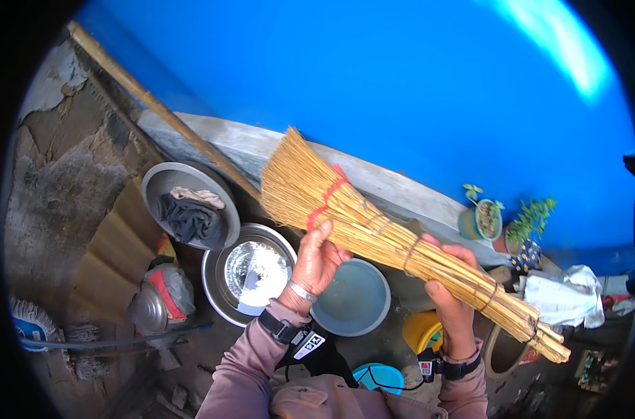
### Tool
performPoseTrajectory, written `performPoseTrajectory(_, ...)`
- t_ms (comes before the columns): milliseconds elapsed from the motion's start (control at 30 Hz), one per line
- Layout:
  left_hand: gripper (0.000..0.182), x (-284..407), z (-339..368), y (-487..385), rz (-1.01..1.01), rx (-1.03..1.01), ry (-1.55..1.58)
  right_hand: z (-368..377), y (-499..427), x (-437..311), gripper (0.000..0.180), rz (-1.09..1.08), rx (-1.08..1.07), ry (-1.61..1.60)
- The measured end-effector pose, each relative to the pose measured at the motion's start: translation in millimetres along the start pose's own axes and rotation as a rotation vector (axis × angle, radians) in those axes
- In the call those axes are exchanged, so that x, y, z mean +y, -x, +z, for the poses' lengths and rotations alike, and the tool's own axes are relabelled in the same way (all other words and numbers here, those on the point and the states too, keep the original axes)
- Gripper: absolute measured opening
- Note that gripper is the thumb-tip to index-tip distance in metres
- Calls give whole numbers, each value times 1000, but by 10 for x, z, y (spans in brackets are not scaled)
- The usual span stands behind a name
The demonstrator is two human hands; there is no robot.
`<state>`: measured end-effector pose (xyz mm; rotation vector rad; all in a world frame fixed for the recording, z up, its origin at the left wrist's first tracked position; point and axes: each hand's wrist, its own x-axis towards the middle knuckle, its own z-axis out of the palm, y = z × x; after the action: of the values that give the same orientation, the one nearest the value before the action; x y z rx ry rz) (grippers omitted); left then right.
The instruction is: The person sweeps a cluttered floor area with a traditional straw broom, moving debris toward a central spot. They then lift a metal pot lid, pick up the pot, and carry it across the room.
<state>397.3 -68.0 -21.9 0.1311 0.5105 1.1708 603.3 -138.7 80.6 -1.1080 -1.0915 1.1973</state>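
A straw hand broom [370,220] is held up slantwise in front of me, its fanned bristles to the upper left and its bundled handle end to the lower right. Wire ties bind the straw, and a red strip crosses it below the fan. My left hand [320,259] grips the broom's lower edge near the red strip. Around the handle part, my right hand [453,283] has its thumb in front and fingers behind. Below the broom lie a shiny steel basin [212,293] and a blue-grey basin [349,309] that seems to hold water.
Dark and pale cloths lie in a grey basin [150,183]. A long wooden pole [165,115] leans by the blue wall [349,78]. Potted plants [480,220] stand at right on the ledge. A yellow bucket [419,332], a turquoise basin [385,377] and a mop head [32,324] are lower down.
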Motion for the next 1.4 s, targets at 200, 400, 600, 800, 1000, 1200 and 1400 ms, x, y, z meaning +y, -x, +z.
performPoseTrajectory(200, 43, -728, 339, 297, -261, -213, -224, -587, 780, -427, 56, -33, 249, 88)
performPoseTrajectory(400, 46, -1168, 775, 313, -408, -277, -224, -800, 1198, -775, 66, -87, 432, 364)
performPoseTrajectory(600, 45, -1469, 988, 270, -515, -267, -310, -778, 1390, -881, 67, -97, 560, 319)
performPoseTrajectory(800, 43, -1393, 902, -25, -508, -199, -415, -659, 1323, -570, 66, -141, 471, 355)
performPoseTrajectory(1000, 39, -723, 393, -73, -388, -64, -359, -103, 986, -414, 58, -76, 304, 345)
performPoseTrajectory(1200, 35, 80, -46, -117, -360, -76, -333, 616, 643, -180, 63, -162, 191, 320)
performPoseTrajectory(1400, 33, 702, -244, -49, -281, -17, -342, 1083, 371, -102, 62, -207, 125, 237)
